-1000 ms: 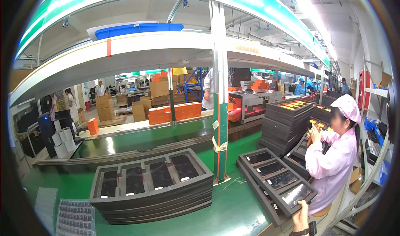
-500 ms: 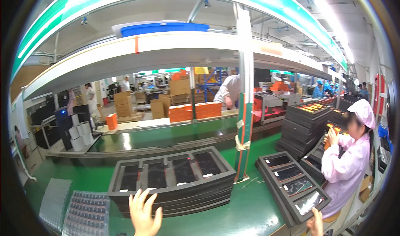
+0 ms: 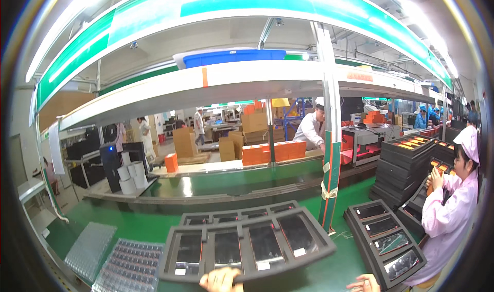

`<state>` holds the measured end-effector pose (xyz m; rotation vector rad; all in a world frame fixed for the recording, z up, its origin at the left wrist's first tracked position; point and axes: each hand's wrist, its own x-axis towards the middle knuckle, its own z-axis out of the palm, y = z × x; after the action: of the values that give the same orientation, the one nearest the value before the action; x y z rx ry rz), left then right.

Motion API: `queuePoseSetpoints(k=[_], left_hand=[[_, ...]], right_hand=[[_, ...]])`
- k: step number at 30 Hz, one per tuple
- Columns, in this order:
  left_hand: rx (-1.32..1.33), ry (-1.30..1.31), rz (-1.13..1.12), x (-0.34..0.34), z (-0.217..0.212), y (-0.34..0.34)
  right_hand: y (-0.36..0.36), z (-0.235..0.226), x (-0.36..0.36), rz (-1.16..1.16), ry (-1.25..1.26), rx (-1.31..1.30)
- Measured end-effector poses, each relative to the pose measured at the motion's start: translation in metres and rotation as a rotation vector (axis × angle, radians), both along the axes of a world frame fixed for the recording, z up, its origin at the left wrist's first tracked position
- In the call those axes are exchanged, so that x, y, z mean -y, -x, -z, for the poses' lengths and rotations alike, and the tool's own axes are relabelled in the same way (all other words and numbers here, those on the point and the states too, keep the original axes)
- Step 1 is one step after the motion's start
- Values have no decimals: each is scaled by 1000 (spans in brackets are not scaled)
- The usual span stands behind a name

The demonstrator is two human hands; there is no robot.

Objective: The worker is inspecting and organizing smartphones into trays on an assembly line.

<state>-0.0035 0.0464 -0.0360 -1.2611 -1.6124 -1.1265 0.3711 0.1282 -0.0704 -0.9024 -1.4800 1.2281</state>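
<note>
A black foam tray (image 3: 303,265), with several flat dark screen panels (image 3: 265,243) in its slots, is tilted at the front of a stack. My left hand (image 3: 221,280) is closed over its front edge. Behind it, the rear tray (image 3: 296,205) of the stack shows its own panels. At the lower edge my right hand (image 3: 366,283) has its fingers loosely stretched out and grips nothing visible. It lies between that tray and another loaded foam tray (image 3: 355,221) on the right.
Clear plastic blister sheets (image 3: 128,266) lie at the left on the green table (image 3: 334,269). A post (image 3: 329,189) rises behind the trays. White rolls (image 3: 131,177) stand at the back left. A co-worker in pink (image 3: 447,204) works at the right beside tall tray stacks (image 3: 401,168).
My left hand has gone from spread fingers to holding the top tray's edge, and that tray has come toward me off the stack. My right hand has shifted left. The view has shifted too.
</note>
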Motion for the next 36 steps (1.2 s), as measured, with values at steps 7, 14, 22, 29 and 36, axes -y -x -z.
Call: queuePoseSetpoints(k=[7, 14, 22, 29, 36], left_hand=[[-87, 272, -30, 119, 46, -61], [-35, 425, 8, 140, 92, -58], [623, 507, 182, 135, 35, -7], [679, 649, 66, 132, 48, 28], [1367, 130, 508, 129, 33, 44]], right_hand=[[45, -40, -11, -72, 616, -222], [49, 34, -23, -310, 497, -128], [71, -10, -24, 113, -669, 594], [94, -2, 22, -184, -479, 675], [92, 7, 18, -31, -59, 104]])
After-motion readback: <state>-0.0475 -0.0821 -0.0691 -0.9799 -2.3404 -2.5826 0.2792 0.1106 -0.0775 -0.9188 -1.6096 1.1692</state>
